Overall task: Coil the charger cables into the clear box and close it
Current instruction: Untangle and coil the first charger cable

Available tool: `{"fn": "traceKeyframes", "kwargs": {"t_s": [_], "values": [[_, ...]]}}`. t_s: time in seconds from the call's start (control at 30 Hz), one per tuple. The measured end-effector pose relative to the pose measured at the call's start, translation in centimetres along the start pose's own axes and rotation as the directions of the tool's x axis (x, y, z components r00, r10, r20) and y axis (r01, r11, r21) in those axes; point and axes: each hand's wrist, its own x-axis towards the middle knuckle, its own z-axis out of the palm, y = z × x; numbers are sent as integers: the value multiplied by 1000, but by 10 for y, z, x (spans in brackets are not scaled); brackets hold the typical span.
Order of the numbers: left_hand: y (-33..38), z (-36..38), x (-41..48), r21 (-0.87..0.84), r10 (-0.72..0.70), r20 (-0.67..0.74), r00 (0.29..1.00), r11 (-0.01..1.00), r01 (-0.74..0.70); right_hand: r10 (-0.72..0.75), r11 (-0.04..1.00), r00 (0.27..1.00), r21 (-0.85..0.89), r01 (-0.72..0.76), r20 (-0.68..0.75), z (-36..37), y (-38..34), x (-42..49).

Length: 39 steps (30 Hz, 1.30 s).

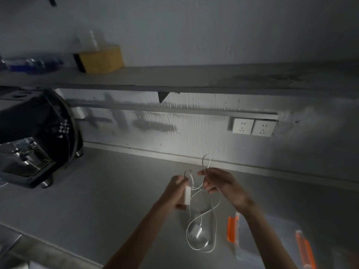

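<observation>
My left hand (175,191) is closed around a white charger brick (187,196), held above the grey counter. My right hand (219,184) pinches the thin white cable (206,162), which loops up above the fingers and hangs down between both hands. Below them a second white charger brick (196,232) lies on the counter inside a loose ring of cable (214,228). The clear box (277,235) with orange latches (231,231) sits at the lower right, partly hidden under my right forearm; I cannot tell whether it is lidded.
A black coffee machine (37,136) stands at the left on the counter (108,195). Two white wall sockets (253,126) are on the wall behind. A shelf (174,78) above carries a yellow box (101,59) and bottles.
</observation>
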Motion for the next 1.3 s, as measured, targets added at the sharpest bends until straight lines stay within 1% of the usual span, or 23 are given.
{"fn": "traceKeyframes", "kwargs": {"t_s": [0.07, 0.13, 0.17, 0.2, 0.27, 0.37, 0.4, 0.43, 0.5, 0.53, 0.6, 0.63, 0.73, 0.77, 0.83, 0.9, 0.97, 1.0, 1.03, 1.13, 1.17, 1.23, 1.3], "values": [[-13, 9, 1, 28, -47, 34, 998, 999, 46, 76, 978, 996, -189, -85, -50, -1, 9, 5], [-13, 13, -4, -2, -86, 108, 990, 996, 86, 78, 855, 990, -504, -125, -113, -3, 21, 7], [-10, 14, -6, 2, -84, 170, 982, 996, 84, 72, 786, 986, -600, -149, -149, -4, 28, 8], [-5, 14, -10, 15, -73, 241, 968, 997, 71, 84, 778, 979, -602, -182, -188, -4, 34, 8], [5, 12, -17, 17, -23, 358, 933, 1000, 18, 129, 861, 972, -463, -209, -198, -3, 41, 7], [20, 6, -29, 41, 74, 417, 906, 994, -100, 1, 937, 989, -346, -52, -145, 0, 44, 1], [26, 3, -33, 62, 103, 430, 897, 988, -144, -39, 966, 994, -257, 11, -105, 2, 42, -1], [32, 1, -36, 71, 130, 451, 883, 981, -180, -50, 993, 997, -108, 42, -65, 5, 38, -3], [46, 0, -40, -9, 202, 494, 846, 974, -227, -42, 990, 999, 136, 45, -26, 9, 33, -5], [54, 0, -42, -102, 251, 499, 829, 968, -232, -60, 984, 998, 164, 64, -31, 13, 32, -5], [67, -2, -41, -294, 324, 468, 822, 934, -201, -90, 989, 995, 115, 95, -45, 20, 30, -7], [72, -3, -39, -350, 339, 459, 821, 919, -183, -111, 990, 992, 79, 116, -59, 23, 29, -8], [75, -10, -33, -400, 350, 499, 793, 905, -148, -149, 988, 981, -58, 143, -124, 21, 30, -8], [73, -13, -30, -428, 352, 506, 787, 895, -126, -162, 986, 979, -60, 155, -127, 20, 32, -10], [72, -16, -23, -530, 376, 463, 803, 843, -89, -125, 990, 984, -82, 115, -128, 21, 35, -18], [72, -16, -13, -591, 381, 295, 876, 794, -146, -48, 986, 995, -165, 34, -84, 33, 44, -31], [70, -16, -2, -472, 324, 9, 946, 836, -282, 25, 937, 999, -350, -15, 22, 48, 58, -47], [66, -16, 3, -395, 295, -105, 950, 864, -312, 64, 916, 997, -399, -42, 42, 56, 60, -55], [61, -16, 7, -359, 261, -171, 950, 881, -307, 72, 897, 996, -440, -44, 46, 63, 57, -63], [43, -13, 14, -371, 153, -202, 967, 902, -220, -20, 856, 999, -515, 39, 42, 66, 30, -76], [36, -12, 15, -376, 129, -197, 972, 906, -197, -62, 813, 997, -577, 75, 42, 63, 21, -77], [26, -12, 15, -382, 87, -182, 980, 912, -152, -159, 678, 986, -722, 138, 40, 53, 10, -78], [20, -16, 17, -421, 64, -174, 983, 897, -133, -189, 610, 982, -785, 112, -7, 40, 8, -82]]}}
